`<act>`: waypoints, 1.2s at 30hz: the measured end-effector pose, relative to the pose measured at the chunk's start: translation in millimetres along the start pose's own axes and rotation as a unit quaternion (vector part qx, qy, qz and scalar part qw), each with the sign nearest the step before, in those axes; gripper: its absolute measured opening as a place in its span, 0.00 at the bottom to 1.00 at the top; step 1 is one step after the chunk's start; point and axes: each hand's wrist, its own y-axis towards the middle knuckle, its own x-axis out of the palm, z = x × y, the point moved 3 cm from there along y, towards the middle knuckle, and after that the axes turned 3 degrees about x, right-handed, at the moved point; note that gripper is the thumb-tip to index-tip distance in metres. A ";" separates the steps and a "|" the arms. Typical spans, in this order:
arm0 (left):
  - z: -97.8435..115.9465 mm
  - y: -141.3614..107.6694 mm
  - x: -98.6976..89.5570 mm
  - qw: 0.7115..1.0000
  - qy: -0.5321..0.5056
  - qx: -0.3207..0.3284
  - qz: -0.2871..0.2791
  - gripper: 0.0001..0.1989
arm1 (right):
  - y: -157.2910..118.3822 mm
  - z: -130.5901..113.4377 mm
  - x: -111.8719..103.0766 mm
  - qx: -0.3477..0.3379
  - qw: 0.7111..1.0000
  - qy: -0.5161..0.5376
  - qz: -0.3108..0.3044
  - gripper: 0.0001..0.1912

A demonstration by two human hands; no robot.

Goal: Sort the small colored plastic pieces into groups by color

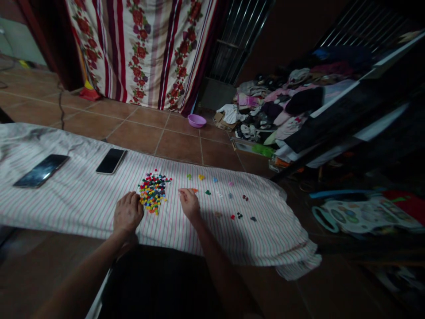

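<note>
A heap of small mixed-colour cubes (153, 191) lies on the striped cloth (99, 199). My left hand (128, 212) rests at the left edge of this heap, palm down, fingers loosely bent and touching the cloth. To the right of the heap is my right hand (190, 203), its thumb and fingertips pinched together; whatever may be between them is too small to make out. Just behind that hand shows an orange group of cubes (194, 190). Small one-colour groups spread out rightward, among them green cubes (189, 176), yellow cubes (201, 177) and pink cubes (231, 183).
Two phones, a larger phone (41, 171) and a smaller phone (111, 161), lie left on the cloth. A purple basin (197, 121) stands on the tiled floor beyond, near a floral curtain (142, 53). Clothes (265, 102) are heaped at the right back.
</note>
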 end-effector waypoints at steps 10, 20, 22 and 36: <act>1.9 0.6 -0.6 1.000 -0.018 -0.011 0.001 0.12 | 15.8 -24.2 53.0 -0.024 0.995 -0.037 -0.087 0.16; 2.1 0.5 -0.3 1.000 0.010 0.003 0.022 0.11 | 17.4 -24.1 58.7 -0.005 0.990 -0.104 -0.095 0.15; 2.0 0.6 -0.5 1.000 0.008 0.001 0.022 0.11 | 17.6 -24.1 58.9 -0.001 0.990 -0.105 -0.090 0.14; 2.2 0.5 -0.7 1.000 0.004 0.000 0.016 0.12 | 11.1 -13.5 59.0 0.029 0.999 -0.014 -0.007 0.07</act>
